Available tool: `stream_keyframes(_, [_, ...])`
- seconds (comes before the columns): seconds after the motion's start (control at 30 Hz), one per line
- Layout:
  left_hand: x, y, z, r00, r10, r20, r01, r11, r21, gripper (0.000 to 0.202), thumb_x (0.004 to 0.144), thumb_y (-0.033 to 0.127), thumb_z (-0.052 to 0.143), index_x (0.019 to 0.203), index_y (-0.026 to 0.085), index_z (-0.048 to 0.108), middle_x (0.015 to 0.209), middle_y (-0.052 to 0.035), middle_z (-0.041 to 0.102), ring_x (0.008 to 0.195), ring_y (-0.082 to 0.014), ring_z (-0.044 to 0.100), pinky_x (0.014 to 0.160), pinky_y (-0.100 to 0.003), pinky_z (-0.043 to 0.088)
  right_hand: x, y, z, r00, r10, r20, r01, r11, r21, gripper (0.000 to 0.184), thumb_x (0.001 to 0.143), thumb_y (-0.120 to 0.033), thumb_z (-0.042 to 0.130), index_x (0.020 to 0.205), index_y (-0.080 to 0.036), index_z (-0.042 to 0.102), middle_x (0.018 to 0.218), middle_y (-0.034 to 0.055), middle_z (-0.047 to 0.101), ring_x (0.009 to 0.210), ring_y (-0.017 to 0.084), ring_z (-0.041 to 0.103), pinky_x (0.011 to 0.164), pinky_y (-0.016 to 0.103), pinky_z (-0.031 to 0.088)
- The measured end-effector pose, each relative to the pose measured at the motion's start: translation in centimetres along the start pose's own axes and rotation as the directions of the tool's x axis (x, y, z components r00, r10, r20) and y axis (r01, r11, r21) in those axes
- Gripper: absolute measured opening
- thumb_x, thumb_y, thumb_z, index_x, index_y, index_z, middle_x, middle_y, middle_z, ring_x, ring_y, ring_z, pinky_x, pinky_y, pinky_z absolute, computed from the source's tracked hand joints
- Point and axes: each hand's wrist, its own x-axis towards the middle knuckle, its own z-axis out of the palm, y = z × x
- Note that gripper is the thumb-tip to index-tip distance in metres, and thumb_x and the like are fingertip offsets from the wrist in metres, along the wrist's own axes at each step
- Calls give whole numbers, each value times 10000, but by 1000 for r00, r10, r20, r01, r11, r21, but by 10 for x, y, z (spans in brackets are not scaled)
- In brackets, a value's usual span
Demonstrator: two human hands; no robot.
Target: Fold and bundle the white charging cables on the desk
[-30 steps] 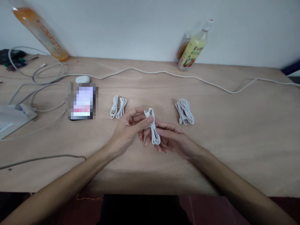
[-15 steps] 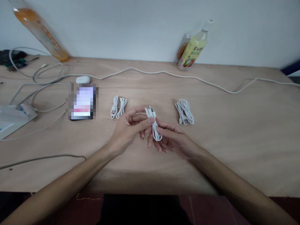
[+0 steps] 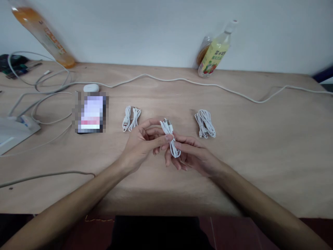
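A small folded white cable bundle (image 3: 171,138) is being held just above the middle of the wooden table (image 3: 260,146), between the two hands. The left hand (image 3: 142,144) is pinching the bundle's upper part between thumb and forefinger, near where a short plug end is sticking up. The right hand (image 3: 194,156) is gripping the lower loops from the other side, its fingers curling under them. The two hands are touching at the fingertips around the cable.

To the left of the hands a second coiled white cable (image 3: 131,118) is lying flat on the table, and to the right a third white coil (image 3: 205,124) is resting near them. Farther left a phone (image 3: 90,113) is lying face up; its screen is blurred, so nothing on it can be read. Just behind it a small white earbud case (image 3: 91,88) is sitting. A long white cord (image 3: 182,80) is running across the table behind everything.

Against the wall a bottle with a yellow-green label (image 3: 214,52) is standing; the label is carrying printed characters and a picture of fruit, but the writing is too small to read. At the far left a bottle of orange liquid (image 3: 41,33) is leaning, its label lettering unreadable too. Loose cables (image 3: 39,86) and a white power strip (image 3: 15,126) are lying at the left edge.
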Motion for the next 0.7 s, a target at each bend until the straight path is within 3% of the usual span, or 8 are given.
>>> stream_keyframes(0.2, [1,-1,0,1000,-5,-8,5,1000,-15,529,650,228,1051,1061,176,721,758,22,797,484,-65,579,400,-166,376,-1,0,-2,999,12,42,-12,1000,6,318,1048,-480,741,1054,-163,769,802,37,799,557,92,624,452,172,406])
stream_keyframes(0.37, [1,-1,0,999,32,-25,-31,998,52,522,664,250,1036,1078,168,728,776,4,825,417,-64,550,359,-183,372,-2,1,-2,995,58,82,-59,998,12,377,1050,-552,735,1056,-176,709,794,30,783,566,102,635,463,173,433])
stream_keyframes(0.53, [1,0,0,998,53,-25,-50,994,96,511,692,278,1018,1098,162,730,736,14,814,371,-56,516,337,-180,364,-4,4,1,980,89,178,-102,993,64,423,1094,-585,659,1049,-164,674,700,-8,686,524,93,553,467,175,429])
stream_keyframes(0.7, [-1,2,2,998,28,-48,-24,997,80,544,609,230,1055,1049,173,741,732,19,820,360,-48,493,325,-173,335,-3,4,2,972,87,218,-109,990,91,402,1106,-558,641,1021,-165,664,677,-11,650,524,107,526,472,198,404])
